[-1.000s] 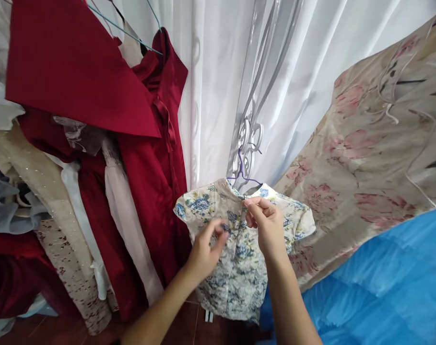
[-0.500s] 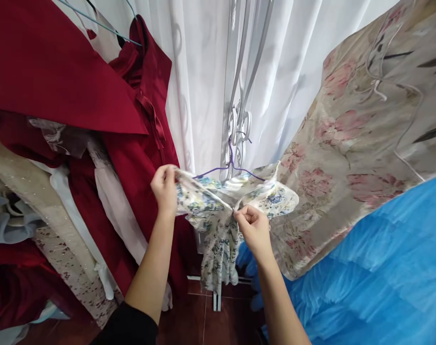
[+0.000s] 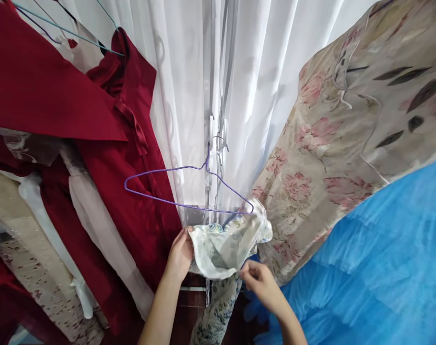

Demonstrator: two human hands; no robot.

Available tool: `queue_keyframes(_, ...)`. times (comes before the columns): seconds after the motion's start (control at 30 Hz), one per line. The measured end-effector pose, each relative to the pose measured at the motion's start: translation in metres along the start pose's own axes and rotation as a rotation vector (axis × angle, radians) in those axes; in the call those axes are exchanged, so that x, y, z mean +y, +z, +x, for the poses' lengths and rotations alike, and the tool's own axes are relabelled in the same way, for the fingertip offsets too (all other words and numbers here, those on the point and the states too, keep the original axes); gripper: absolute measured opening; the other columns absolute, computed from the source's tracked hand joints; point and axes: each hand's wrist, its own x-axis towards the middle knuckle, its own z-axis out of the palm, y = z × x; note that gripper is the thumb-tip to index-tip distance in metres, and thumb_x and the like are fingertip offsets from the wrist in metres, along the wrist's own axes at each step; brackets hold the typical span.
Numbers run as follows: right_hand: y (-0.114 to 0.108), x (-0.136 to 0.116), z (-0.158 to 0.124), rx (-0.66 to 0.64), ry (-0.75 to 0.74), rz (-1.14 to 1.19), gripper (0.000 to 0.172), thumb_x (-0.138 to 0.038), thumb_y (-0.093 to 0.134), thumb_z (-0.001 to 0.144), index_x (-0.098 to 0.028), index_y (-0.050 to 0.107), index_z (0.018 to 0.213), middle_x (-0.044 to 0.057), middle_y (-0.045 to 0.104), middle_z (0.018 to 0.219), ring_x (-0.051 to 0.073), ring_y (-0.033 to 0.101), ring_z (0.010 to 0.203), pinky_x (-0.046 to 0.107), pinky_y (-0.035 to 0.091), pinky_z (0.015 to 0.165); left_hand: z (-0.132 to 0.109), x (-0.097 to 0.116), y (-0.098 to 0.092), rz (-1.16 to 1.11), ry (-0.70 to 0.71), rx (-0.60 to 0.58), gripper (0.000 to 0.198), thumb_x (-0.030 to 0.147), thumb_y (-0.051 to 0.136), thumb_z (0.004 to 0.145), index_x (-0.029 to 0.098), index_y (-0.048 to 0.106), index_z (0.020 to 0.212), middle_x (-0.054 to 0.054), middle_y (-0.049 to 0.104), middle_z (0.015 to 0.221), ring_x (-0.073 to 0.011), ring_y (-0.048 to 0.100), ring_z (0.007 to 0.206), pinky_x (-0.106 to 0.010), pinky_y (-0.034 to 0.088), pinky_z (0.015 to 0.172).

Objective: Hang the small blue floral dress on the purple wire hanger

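A purple wire hanger [image 3: 174,207] hangs by its hook from a white metal stand [image 3: 218,139]. A white dress with a blue and green floral print [image 3: 219,306] droops below it, one shoulder still looped over the hanger's right end. My left hand [image 3: 182,254] is closed on the left side of the dress's opening, under the bare left arm of the hanger. My right hand [image 3: 259,280] pinches the lower right edge of the opening. Between my hands the neckline gapes, showing the pale inside of the cloth.
Dark red garments [image 3: 131,139] hang at the left, with beige and white ones among them. To the right hangs a beige dress with pink flowers [image 3: 311,158], above a blue ruffled tulle skirt [image 3: 379,258]. White curtains [image 3: 275,72] cover the back, over a dark red tiled floor [image 3: 183,321].
The left shoulder of the dress has come off the hanger, baring most of it. Both hands have moved down with the cloth, my left one also rightward. The view has shifted.
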Motion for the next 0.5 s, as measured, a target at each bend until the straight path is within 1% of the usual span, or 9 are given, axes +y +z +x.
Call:
queue_keyframes(0.03, -0.007, 0.000, -0.008, -0.061, 0.012, -0.073, 0.022, -0.037, 0.072, 0.078, -0.016, 0.067, 0.082, 0.000, 0.063, 0.068, 0.017, 0.056, 0.064, 0.026, 0.042, 0.060, -0.012, -0.008, 0.015, 0.062, -0.010, -0.120, 0.016, 0.030, 0.074, 0.082, 0.016, 0.068, 0.088, -0.004, 0.071, 0.087, -0.0175, 0.067, 0.080, -0.025, 0.051, 0.075)
queue_keyframes(0.07, -0.012, -0.002, -0.016, -0.107, 0.014, -0.132, 0.030, -0.037, 0.078, 0.074, -0.017, 0.070, 0.096, 0.003, 0.069, 0.084, 0.021, 0.061, 0.077, 0.029, 0.046, 0.069, -0.026, -0.017, 0.030, 0.162, -0.015, -0.257, 0.019, 0.035, 0.072, 0.085, 0.017, 0.068, 0.089, -0.005, 0.072, 0.090, -0.0194, 0.068, 0.087, -0.027, 0.051, 0.079)
queue_keyframes(0.13, -0.015, -0.011, -0.029, -0.147, -0.001, -0.157, 0.053, -0.038, 0.083, 0.069, -0.020, 0.068, 0.116, 0.007, 0.069, 0.111, 0.027, 0.061, 0.101, 0.036, 0.049, 0.089, -0.055, -0.035, 0.058, 0.451, 0.002, -0.508, 0.023, 0.040, 0.065, 0.091, 0.017, 0.068, 0.089, -0.008, 0.073, 0.100, -0.0243, 0.066, 0.104, -0.032, 0.049, 0.093)
queue_keyframes(0.2, -0.014, -0.020, -0.037, -0.165, 0.012, -0.053, 0.054, -0.042, 0.080, 0.074, -0.018, 0.067, 0.120, 0.009, 0.068, 0.119, 0.030, 0.059, 0.111, 0.042, 0.045, 0.100, -0.076, -0.051, 0.079, 0.740, 0.042, -0.704, 0.026, 0.041, 0.059, 0.095, 0.018, 0.070, 0.090, -0.009, 0.073, 0.106, -0.0275, 0.061, 0.118, -0.036, 0.042, 0.105)
queue_keyframes(0.27, -0.013, -0.024, -0.044, -0.177, 0.095, 0.121, 0.049, -0.047, 0.074, 0.080, -0.016, 0.069, 0.117, 0.010, 0.069, 0.115, 0.030, 0.059, 0.113, 0.044, 0.043, 0.104, -0.083, -0.059, 0.089, 0.887, 0.058, -0.821, 0.028, 0.042, 0.055, 0.097, 0.019, 0.070, 0.100, -0.009, 0.071, 0.111, -0.0274, 0.059, 0.123, -0.037, 0.039, 0.109)
queue_keyframes(0.33, -0.017, -0.023, -0.050, -0.169, 0.192, 0.284, 0.048, -0.054, 0.072, 0.080, -0.016, 0.071, 0.110, 0.010, 0.071, 0.110, 0.031, 0.059, 0.114, 0.043, 0.042, 0.105, -0.077, -0.062, 0.087, 0.877, -0.017, -0.918, 0.038, 0.046, 0.054, 0.098, 0.022, 0.062, 0.126, -0.010, 0.067, 0.123, -0.0263, 0.057, 0.126, -0.039, 0.039, 0.110)
queue_keyframes(0.4, -0.027, -0.020, -0.054, -0.180, 0.227, 0.367, 0.050, -0.058, 0.077, 0.074, -0.017, 0.072, 0.102, 0.009, 0.071, 0.105, 0.030, 0.059, 0.112, 0.042, 0.042, 0.105, -0.069, -0.064, 0.075, 0.828, -0.159, -1.058, 0.057, 0.055, 0.049, 0.097, 0.024, 0.045, 0.145, -0.012, 0.060, 0.135, -0.0261, 0.055, 0.127, -0.041, 0.038, 0.111)
queue_keyframes(0.43, -0.035, -0.019, -0.056, -0.213, 0.224, 0.372, 0.049, -0.058, 0.079, 0.071, -0.017, 0.072, 0.098, 0.008, 0.071, 0.100, 0.029, 0.061, 0.107, 0.040, 0.043, 0.102, -0.067, -0.066, 0.066, 0.835, -0.232, -1.126, 0.061, 0.059, 0.047, 0.097, 0.025, 0.044, 0.147, -0.012, 0.059, 0.136, -0.0265, 0.056, 0.126, -0.042, 0.039, 0.110)
queue_keyframes(0.5, -0.053, -0.020, -0.057, -0.349, 0.196, 0.320, 0.048, -0.057, 0.083, 0.067, -0.017, 0.071, 0.091, 0.005, 0.067, 0.087, 0.024, 0.062, 0.090, 0.037, 0.048, 0.091, -0.069, -0.074, 0.043, 0.949, -0.313, -1.178, 0.060, 0.066, 0.052, 0.091, 0.024, 0.060, 0.133, -0.008, 0.066, 0.124, -0.0274, 0.062, 0.114, -0.042, 0.044, 0.105)
